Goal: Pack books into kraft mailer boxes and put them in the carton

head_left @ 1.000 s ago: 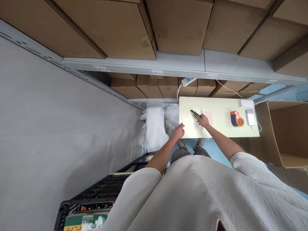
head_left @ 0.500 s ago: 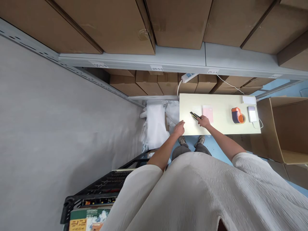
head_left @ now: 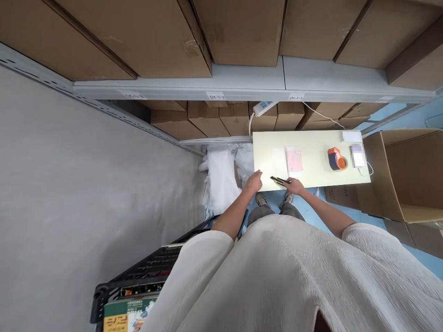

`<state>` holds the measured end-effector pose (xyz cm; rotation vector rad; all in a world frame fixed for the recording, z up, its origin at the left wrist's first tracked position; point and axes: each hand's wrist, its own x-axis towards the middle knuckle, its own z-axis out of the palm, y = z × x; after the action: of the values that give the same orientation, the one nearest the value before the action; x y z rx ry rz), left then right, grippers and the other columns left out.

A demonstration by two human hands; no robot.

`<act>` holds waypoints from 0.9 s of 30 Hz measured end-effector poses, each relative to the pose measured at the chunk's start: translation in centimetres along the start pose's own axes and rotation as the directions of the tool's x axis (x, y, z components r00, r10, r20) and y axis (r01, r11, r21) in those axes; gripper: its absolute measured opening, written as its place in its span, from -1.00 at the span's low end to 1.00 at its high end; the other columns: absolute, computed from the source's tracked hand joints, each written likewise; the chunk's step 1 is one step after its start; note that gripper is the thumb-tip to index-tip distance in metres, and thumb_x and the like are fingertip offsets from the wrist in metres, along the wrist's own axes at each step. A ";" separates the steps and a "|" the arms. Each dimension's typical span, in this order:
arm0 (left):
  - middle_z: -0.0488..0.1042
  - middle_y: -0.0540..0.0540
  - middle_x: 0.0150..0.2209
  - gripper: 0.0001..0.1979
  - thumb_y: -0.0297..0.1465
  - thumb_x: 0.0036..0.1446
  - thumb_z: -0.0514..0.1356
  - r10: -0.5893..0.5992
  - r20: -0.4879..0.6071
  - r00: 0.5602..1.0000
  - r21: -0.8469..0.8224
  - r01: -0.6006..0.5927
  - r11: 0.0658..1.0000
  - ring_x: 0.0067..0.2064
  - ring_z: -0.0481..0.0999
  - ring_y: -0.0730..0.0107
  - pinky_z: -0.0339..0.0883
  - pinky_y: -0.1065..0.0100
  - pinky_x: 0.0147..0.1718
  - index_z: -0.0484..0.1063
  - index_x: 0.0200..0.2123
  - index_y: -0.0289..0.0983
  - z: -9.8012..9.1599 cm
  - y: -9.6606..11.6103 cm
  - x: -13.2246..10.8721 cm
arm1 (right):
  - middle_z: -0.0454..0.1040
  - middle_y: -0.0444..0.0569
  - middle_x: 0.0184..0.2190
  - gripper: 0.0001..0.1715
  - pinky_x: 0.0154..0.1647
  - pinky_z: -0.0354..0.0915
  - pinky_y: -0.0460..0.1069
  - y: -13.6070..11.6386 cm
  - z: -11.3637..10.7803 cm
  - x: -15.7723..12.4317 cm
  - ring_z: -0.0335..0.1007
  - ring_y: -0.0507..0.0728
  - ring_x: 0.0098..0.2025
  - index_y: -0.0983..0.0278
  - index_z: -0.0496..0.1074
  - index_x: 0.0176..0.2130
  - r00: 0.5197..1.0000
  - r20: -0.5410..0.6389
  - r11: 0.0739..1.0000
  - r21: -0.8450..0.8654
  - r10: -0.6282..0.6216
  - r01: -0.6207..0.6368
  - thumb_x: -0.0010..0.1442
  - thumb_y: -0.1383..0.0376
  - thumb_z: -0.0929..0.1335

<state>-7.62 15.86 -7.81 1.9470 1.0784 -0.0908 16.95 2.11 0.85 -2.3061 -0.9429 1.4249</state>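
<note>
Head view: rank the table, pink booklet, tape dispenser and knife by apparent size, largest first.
1. Table
2. Pink booklet and tape dispenser: too close to rank
3. Knife, partly hidden in the right hand

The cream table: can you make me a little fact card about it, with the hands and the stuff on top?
Left hand: at the near left corner of the cream table
Right hand: holding a black-and-yellow cutter, one end toward the left hand
Just beyond the right hand: pink booklet, lying flat
Farther right: orange and dark tape dispenser
Right end: white block; small device, partly blurred
Past the right end: open cardboard box
</note>
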 end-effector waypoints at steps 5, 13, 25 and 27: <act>0.28 -0.27 0.59 -0.32 -0.55 0.30 0.14 -0.038 0.005 0.999 -0.005 0.038 0.999 0.62 0.25 0.00 0.14 -0.01 0.60 0.41 0.48 -0.30 -0.3 0.4 -0.1 | 0.42 -0.15 -0.70 -0.54 -0.58 0.10 -0.04 0.3 -0.6 -1.1 0.30 0.09 -0.63 0.13 0.39 -0.46 0.997 -0.079 0.999 0.040 -0.024 0.027 0.21 0.06 0.62; 0.33 -0.33 0.56 -0.39 -0.54 0.26 0.20 -0.047 0.002 0.999 0.059 0.047 0.997 0.62 0.24 0.00 0.18 0.02 0.57 0.48 0.38 -0.28 -0.8 1.7 -0.2 | 0.52 -0.12 -0.60 -0.52 -0.55 0.24 -0.06 -1.4 -5.4 -2.4 0.29 0.04 -0.63 0.17 0.43 -0.39 0.972 -0.231 0.967 0.230 -0.053 0.107 0.36 -0.10 0.47; 0.54 -0.39 0.29 -0.58 -0.49 0.25 0.17 -0.115 -0.011 0.993 0.302 0.113 0.947 0.35 0.55 -0.03 0.43 0.06 0.30 0.53 0.16 -0.25 -2.0 4.8 0.3 | 0.55 -0.10 -0.50 -0.78 -0.50 0.30 -0.05 -1.5 -13.1 -2.5 0.32 0.05 -0.56 0.16 0.38 -0.30 0.932 -0.330 0.879 0.388 -0.147 0.276 0.27 0.10 0.40; 0.57 -0.40 0.22 -0.57 -0.48 0.22 0.20 -0.152 -0.042 0.987 0.316 0.158 0.936 0.30 0.57 -0.07 0.45 0.02 0.26 0.53 0.16 -0.25 -1.9 5.6 0.9 | 0.58 -0.09 -0.46 -0.79 -0.47 0.32 -0.04 -1.3 -14.7 -2.4 0.34 0.06 -0.54 0.17 0.39 -0.25 0.925 -0.336 0.856 0.412 -0.176 0.312 0.26 0.10 0.40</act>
<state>-3.70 16.49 -3.29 2.1454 1.2917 -0.3559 28.57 3.06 10.28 -1.8887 -0.6916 1.0317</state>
